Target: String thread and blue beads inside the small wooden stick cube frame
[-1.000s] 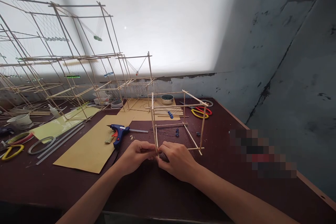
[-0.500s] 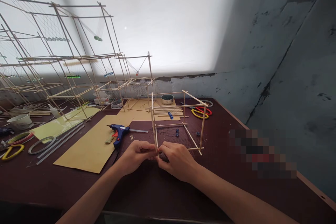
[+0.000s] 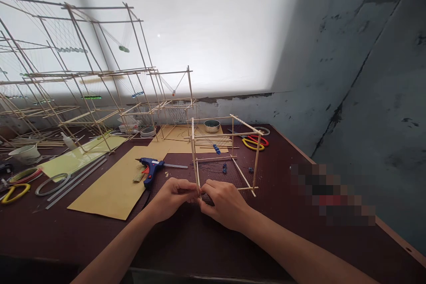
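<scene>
A small box-shaped frame of thin wooden sticks (image 3: 245, 133) stands on the dark red table in front of me. My left hand (image 3: 175, 199) pinches its near left bottom corner from the left. From the right, my right hand (image 3: 225, 202) closes on the same corner, thumb and fingers together. The fingers hide the joint between the sticks. Blue beads (image 3: 216, 148) hang inside the frame, and more dark blue beads (image 3: 224, 168) with thin threads lie low behind its near bottom stick. Left of my hands, a blue glue gun (image 3: 151, 169) rests with a clear glue stick in its back.
Tan cardboard (image 3: 103, 195) lies under the glue gun's nozzle. Tall stick frames (image 3: 71, 71) with hanging beads fill the back left. Red-and-yellow-handled scissors (image 3: 254, 142) and a round tin (image 3: 212, 126) are behind the small frame. At left are a white cup (image 3: 25, 154) and tape rolls.
</scene>
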`<action>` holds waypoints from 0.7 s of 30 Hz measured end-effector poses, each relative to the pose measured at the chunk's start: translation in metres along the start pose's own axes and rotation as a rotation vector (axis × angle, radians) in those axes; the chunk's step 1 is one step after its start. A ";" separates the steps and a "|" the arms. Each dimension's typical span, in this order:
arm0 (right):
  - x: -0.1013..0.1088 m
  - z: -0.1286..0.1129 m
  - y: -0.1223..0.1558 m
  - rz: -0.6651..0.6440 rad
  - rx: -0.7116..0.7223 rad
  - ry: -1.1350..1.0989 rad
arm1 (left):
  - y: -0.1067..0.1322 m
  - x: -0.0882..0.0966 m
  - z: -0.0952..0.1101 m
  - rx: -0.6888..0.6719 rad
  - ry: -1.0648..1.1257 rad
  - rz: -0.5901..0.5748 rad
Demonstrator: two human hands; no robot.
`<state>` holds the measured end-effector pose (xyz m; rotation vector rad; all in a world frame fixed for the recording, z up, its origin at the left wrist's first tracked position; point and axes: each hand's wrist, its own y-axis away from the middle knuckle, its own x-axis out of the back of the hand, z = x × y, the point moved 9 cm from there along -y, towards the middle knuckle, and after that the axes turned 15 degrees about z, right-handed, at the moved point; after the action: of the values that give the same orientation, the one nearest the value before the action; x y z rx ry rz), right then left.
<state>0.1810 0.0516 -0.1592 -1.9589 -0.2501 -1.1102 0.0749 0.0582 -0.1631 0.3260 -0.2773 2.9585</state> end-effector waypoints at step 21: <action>0.001 0.000 -0.002 0.030 -0.001 -0.015 | 0.001 0.002 0.002 -0.019 -0.010 0.019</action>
<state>0.1814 0.0526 -0.1573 -1.9663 -0.2272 -1.0773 0.0735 0.0573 -0.1607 0.3384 -0.3116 2.9716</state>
